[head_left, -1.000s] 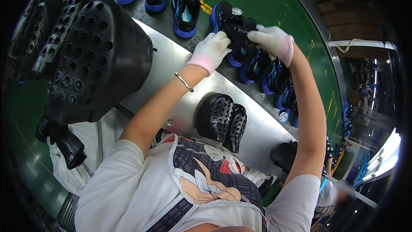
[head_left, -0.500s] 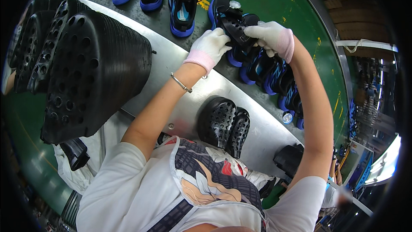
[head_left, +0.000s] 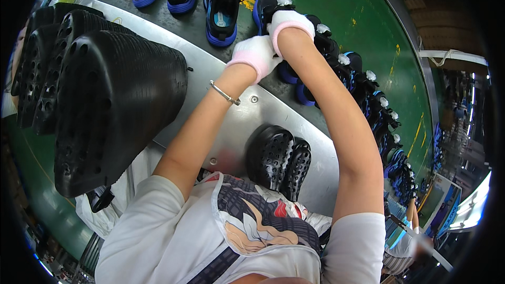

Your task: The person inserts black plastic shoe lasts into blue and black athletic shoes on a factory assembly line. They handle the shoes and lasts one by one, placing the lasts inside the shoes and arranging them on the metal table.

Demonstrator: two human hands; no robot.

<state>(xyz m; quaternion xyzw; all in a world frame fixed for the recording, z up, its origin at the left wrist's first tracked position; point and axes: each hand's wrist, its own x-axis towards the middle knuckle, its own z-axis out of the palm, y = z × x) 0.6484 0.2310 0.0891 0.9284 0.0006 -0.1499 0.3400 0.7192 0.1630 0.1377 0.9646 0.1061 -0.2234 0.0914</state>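
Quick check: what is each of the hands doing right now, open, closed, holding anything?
Left hand: gloved, closed on the black-and-blue shoe on the belt.
Right hand: gloved, on the same shoe; grip cannot be told.

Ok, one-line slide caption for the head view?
Gloved left hand and right hand work on a black-and-blue shoe on the belt, beside stacked black insoles.

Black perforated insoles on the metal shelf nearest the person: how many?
2: one insole left, one overlapping its right edge, both below the gloved hands; more may be hidden.

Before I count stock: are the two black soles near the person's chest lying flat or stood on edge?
On edge: the two black soles stand side by side on the metal table, perforated faces showing.
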